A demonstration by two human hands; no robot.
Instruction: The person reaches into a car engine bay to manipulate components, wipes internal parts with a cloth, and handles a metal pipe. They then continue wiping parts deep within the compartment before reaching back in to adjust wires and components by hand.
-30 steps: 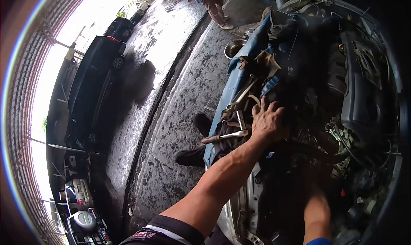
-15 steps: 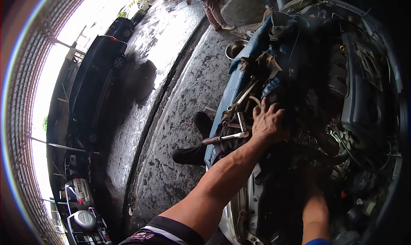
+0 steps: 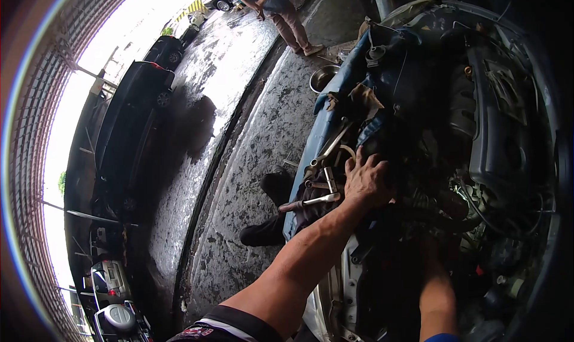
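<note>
My left hand (image 3: 366, 179) lies palm down near the front edge of an open engine bay, fingers spread and grasping nothing visible. Just left of it are a ratchet handle (image 3: 317, 199) with a socket piece (image 3: 329, 179) and a long wrench (image 3: 330, 143), resting on dark cloth. A curved pale hose or strap (image 3: 348, 151) shows by the fingertips. My right forearm (image 3: 437, 306) reaches down into the dark bay. Shadow hides that hand and whatever it touches.
A dark engine cover (image 3: 501, 121) and hoses fill the right side. Blue fender cloth (image 3: 327, 118) drapes the car's edge, with a brown rag (image 3: 366, 100) on it. A metal bowl (image 3: 323, 79) sits beyond. Another person (image 3: 278, 13) stands farther off, near parked cars (image 3: 128, 127).
The view has shifted slightly, so more of the standing person shows. My left hand stays at the same place by the tools. My right forearm remains in the bay.
</note>
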